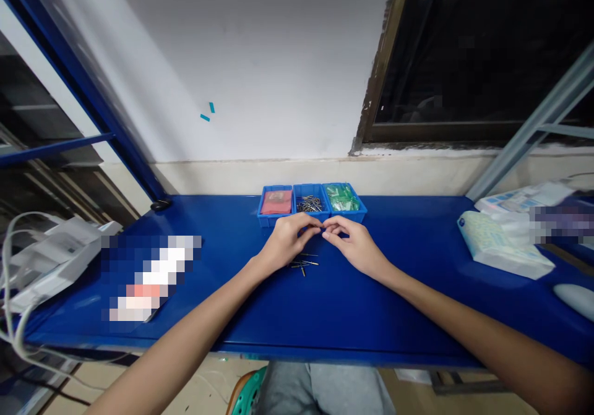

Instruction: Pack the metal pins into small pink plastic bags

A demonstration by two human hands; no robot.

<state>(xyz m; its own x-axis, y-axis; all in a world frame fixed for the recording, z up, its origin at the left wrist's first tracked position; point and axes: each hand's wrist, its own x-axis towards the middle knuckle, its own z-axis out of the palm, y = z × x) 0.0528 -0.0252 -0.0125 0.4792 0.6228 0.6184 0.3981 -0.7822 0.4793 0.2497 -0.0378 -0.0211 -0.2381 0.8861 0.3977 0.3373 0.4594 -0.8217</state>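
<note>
My left hand (286,239) and my right hand (356,245) meet above the blue table, thumbs and forefingers pinched and fingertips almost touching. Whatever sits between the fingertips is too small to make out. Under my left hand several thin metal pins (304,264) with brass-coloured ends lie loose on the table. Just beyond the hands stand three blue bins in a row. Red-pink flat packets (276,202) fill the left bin, a heap of metal pins (309,204) lies in the middle bin, and green-and-clear small bags (342,197) fill the right one.
The blue table (394,328) runs along a pale wall. A blurred-out flat item (158,276) lies to the left, near a white box with cables (65,254). At the right are a tissue pack (503,248) and a white rounded object (575,300). Metal posts rise at both sides.
</note>
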